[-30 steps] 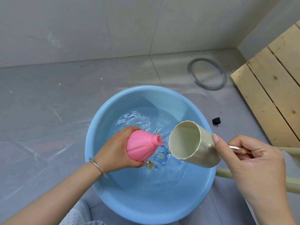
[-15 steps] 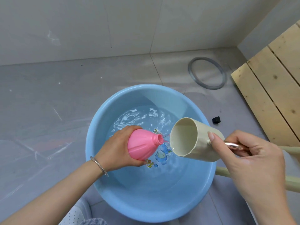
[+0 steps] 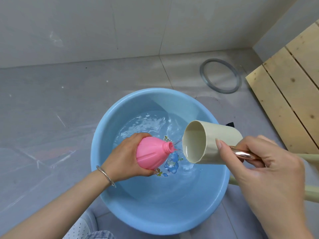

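A blue plastic basin stands on the grey floor with rippling water in it. My left hand grips a pink ribbed bottle over the water, tipped so its open neck points right. My right hand holds a cream cup by its shiny copper-coloured handle. The cup lies nearly on its side, its mouth facing the bottle's neck a short gap away. A little water sits in the cup's lower lip. Thin streaks of water show between neck and cup.
A grey ring lies on the floor beyond the basin. Pale wooden planks fill the right side. A small black object shows behind the cup. Cream bars, partly hidden, lie under my right hand. A tiled wall stands behind.
The cup has tipped further toward horizontal and risen slightly. The pink bottle stays in place in my left hand. The water keeps rippling.
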`<state>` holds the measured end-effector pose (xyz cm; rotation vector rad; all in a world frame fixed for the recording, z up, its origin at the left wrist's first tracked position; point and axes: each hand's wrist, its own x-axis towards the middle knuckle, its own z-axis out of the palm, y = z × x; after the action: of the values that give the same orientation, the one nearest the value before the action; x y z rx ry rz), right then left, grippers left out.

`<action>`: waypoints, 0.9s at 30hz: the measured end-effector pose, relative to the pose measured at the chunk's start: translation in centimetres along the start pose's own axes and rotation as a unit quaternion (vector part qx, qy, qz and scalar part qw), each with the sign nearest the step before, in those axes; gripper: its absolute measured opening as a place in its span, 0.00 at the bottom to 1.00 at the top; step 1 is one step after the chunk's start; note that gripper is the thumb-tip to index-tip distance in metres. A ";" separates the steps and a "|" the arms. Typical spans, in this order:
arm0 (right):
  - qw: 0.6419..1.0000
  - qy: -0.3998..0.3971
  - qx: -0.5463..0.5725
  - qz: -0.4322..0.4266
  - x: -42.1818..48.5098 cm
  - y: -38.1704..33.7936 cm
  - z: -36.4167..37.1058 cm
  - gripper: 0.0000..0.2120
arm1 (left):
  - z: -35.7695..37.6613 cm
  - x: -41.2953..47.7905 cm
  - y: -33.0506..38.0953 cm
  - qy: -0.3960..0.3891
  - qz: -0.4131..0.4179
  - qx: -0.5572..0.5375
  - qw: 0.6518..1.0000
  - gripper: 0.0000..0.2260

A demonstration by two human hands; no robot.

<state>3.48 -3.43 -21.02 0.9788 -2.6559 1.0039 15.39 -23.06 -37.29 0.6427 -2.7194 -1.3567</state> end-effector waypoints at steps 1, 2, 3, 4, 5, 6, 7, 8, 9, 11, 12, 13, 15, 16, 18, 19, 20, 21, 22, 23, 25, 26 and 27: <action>1.000 0.004 -0.009 -0.014 0.0 0.0 0.0 0.19 | 0.0 0.0 0.0 0.000 0.000 0.001 1.000 0.41; 1.000 0.009 -0.015 -0.026 0.0 -0.1 0.0 0.19 | 0.0 0.0 0.0 0.000 0.000 0.000 1.000 0.41; 0.999 0.012 -0.016 -0.037 0.1 -0.2 0.0 0.19 | 0.1 0.0 0.0 -0.001 -0.002 -0.001 1.000 0.41; 0.999 0.014 -0.016 -0.047 0.1 -0.3 0.0 0.19 | 0.1 0.0 0.1 -0.002 -0.003 -0.003 1.000 0.41; 0.998 0.014 -0.018 -0.059 0.1 -0.4 0.0 0.19 | 0.1 0.0 0.1 -0.002 -0.004 -0.004 1.000 0.41; 0.997 0.014 -0.024 -0.072 0.1 -0.5 0.0 0.19 | 0.1 0.0 0.1 -0.002 -0.004 -0.005 1.000 0.42; 0.996 0.015 -0.031 -0.084 0.1 -0.6 0.0 0.19 | 0.1 0.1 0.0 -0.002 -0.004 -0.006 1.000 0.42; 0.995 0.018 -0.038 -0.094 0.1 -0.6 0.1 0.19 | 0.1 0.1 0.0 -0.001 -0.004 -0.007 1.000 0.42; 0.993 0.022 -0.044 -0.105 0.1 -0.6 0.1 0.19 | 0.1 0.1 0.0 0.000 -0.005 -0.008 1.000 0.42; 0.990 0.029 -0.055 -0.128 0.1 -0.7 0.2 0.19 | 0.1 0.1 0.0 0.001 -0.006 -0.008 1.000 0.42; 0.988 0.033 -0.061 -0.138 0.1 -0.7 0.3 0.20 | 0.1 0.0 0.0 0.000 -0.007 -0.007 1.000 0.42; 0.986 0.036 -0.066 -0.148 0.1 -0.7 0.4 0.20 | 0.1 0.0 0.0 -0.001 -0.009 -0.006 1.000 0.41; 0.981 0.039 -0.076 -0.172 0.0 -0.6 0.5 0.20 | 0.1 -0.1 0.1 -0.003 -0.012 -0.003 1.000 0.41; 0.979 0.040 -0.078 -0.183 -0.1 -0.5 0.6 0.19 | 0.0 -0.1 0.1 -0.002 -0.012 -0.003 1.000 0.41; 0.975 0.042 -0.083 -0.203 -0.1 -0.4 0.8 0.19 | 0.0 -0.1 0.2 -0.003 -0.014 -0.006 1.000 0.41; 0.973 0.043 -0.086 -0.212 -0.1 -0.4 0.9 0.18 | 0.0 -0.1 0.3 -0.003 -0.014 -0.007 1.000 0.41; 0.971 0.043 -0.088 -0.220 -0.1 -0.4 1.0 0.18 | 0.0 -0.1 0.3 -0.003 -0.015 -0.009 1.000 0.41; 0.969 0.042 -0.089 -0.229 -0.1 -0.4 1.2 0.18 | 0.0 -0.1 0.3 -0.003 -0.015 -0.010 1.000 0.41; 0.966 0.041 -0.091 -0.237 -0.2 -0.3 1.3 0.18 | 0.0 -0.2 0.3 -0.003 -0.017 -0.012 1.000 0.42; 0.964 0.040 -0.096 -0.244 -0.3 -0.3 1.5 0.18 | 0.0 -0.2 0.2 -0.003 -0.019 -0.013 1.000 0.42; 0.959 0.040 -0.106 -0.260 -0.5 -0.1 1.7 0.18 | 0.0 -0.2 0.2 -0.002 -0.020 -0.014 1.000 0.42; 0.956 0.039 -0.108 -0.270 -0.5 -0.1 1.8 0.18 | 0.0 -0.1 0.2 -0.002 -0.020 -0.015 1.000 0.42; 0.953 0.039 -0.109 -0.281 -0.5 -0.1 1.8 0.19 | 0.0 -0.1 0.3 -0.002 -0.020 -0.016 1.000 0.42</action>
<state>4.15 -4.39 -22.55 1.4767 -2.1547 0.5908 15.42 -22.84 -37.06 0.6957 -2.6964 -1.4086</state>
